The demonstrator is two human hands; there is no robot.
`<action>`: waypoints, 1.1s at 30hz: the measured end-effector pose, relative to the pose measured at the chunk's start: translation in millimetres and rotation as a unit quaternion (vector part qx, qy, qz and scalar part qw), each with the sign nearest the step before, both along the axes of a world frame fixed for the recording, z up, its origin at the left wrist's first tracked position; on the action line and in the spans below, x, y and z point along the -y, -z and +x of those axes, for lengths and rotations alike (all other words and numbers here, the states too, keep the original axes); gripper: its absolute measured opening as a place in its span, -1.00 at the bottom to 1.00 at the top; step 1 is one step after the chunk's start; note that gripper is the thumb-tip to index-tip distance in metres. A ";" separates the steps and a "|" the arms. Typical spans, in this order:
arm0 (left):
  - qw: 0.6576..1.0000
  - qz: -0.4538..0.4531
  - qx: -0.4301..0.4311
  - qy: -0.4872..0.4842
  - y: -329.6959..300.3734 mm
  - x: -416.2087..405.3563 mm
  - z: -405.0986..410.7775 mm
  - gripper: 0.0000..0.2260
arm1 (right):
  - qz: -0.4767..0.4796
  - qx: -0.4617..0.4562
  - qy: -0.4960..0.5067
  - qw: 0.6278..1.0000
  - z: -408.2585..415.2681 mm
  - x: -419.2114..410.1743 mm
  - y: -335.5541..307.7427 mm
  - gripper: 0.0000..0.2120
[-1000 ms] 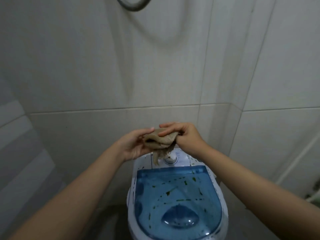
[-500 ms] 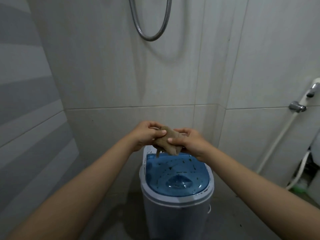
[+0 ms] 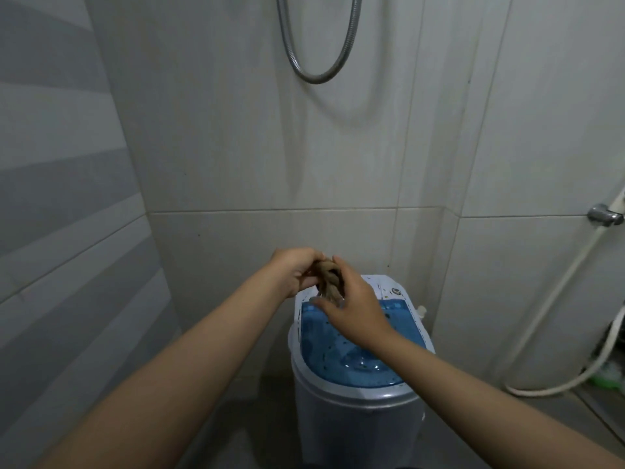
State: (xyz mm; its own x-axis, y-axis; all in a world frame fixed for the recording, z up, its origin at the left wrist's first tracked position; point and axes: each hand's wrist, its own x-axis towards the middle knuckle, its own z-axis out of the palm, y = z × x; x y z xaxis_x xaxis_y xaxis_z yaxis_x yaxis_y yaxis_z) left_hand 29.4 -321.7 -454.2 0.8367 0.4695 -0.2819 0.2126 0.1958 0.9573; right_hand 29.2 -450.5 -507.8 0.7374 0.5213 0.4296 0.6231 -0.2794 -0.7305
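A small brown cloth [image 3: 329,277], twisted into a tight rope, is held between both hands above a small white washing machine [image 3: 355,421]. My left hand [image 3: 297,270] grips its upper end. My right hand [image 3: 351,308] wraps its fingers round the lower end, just over the back of the machine's closed blue see-through lid [image 3: 338,353]. Most of the cloth is hidden by the fingers.
Tiled bathroom walls close in on three sides. A metal shower hose [image 3: 318,59] loops down the back wall. At the right are a wall tap [image 3: 605,216] and a white hose [image 3: 554,299] running to the floor. Grey floor lies left of the machine.
The cloth has gone from a loose bunch to a tight twist. My right hand has turned over and dropped below the left. The view has pulled back and up from the machine.
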 end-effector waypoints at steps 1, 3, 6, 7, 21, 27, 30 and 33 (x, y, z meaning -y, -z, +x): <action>1.000 0.000 -0.005 0.002 -0.6 -1.3 0.7 -0.90 | 0.034 0.011 0.010 0.999 2.7 -2.8 0.7 -0.52; 0.999 0.031 -0.027 0.006 1.1 -7.0 0.5 -0.87 | 0.053 0.015 0.022 0.998 9.5 -5.0 -0.6 -0.62; 0.994 0.090 -0.063 0.025 11.8 -20.5 -2.8 -0.80 | 0.025 0.009 0.039 0.999 26.1 -7.0 -3.6 -0.68; 0.989 0.126 -0.070 0.027 18.5 -26.1 -5.1 -0.77 | 0.014 -0.001 0.045 0.999 34.7 -9.2 -4.0 -0.71; 0.747 0.491 -0.182 0.409 153.1 -65.7 -26.6 0.32 | -0.416 0.159 0.047 0.894 134.8 -90.9 39.4 -0.66; 0.753 0.504 -0.144 0.398 167.9 -68.6 -23.0 0.38 | -0.482 0.202 0.035 0.852 119.0 -109.6 57.4 -0.64; 0.748 0.520 -0.144 0.387 167.8 -67.1 -23.8 0.38 | -0.487 0.234 -0.018 0.841 102.9 -103.2 57.2 -0.64; 0.749 0.529 -0.142 0.372 167.1 -66.0 -24.0 0.40 | -0.479 0.242 -0.063 0.841 87.1 -91.7 60.0 -0.62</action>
State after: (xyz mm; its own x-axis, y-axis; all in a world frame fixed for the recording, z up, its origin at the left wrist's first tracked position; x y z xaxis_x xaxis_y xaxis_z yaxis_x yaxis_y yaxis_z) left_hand 5.4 -255.7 -621.3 0.9547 -0.0121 -0.2973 0.1094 -0.9149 0.3886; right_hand 116.3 -358.8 -567.8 0.5092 0.8607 0.0023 0.8520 -0.5044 0.1405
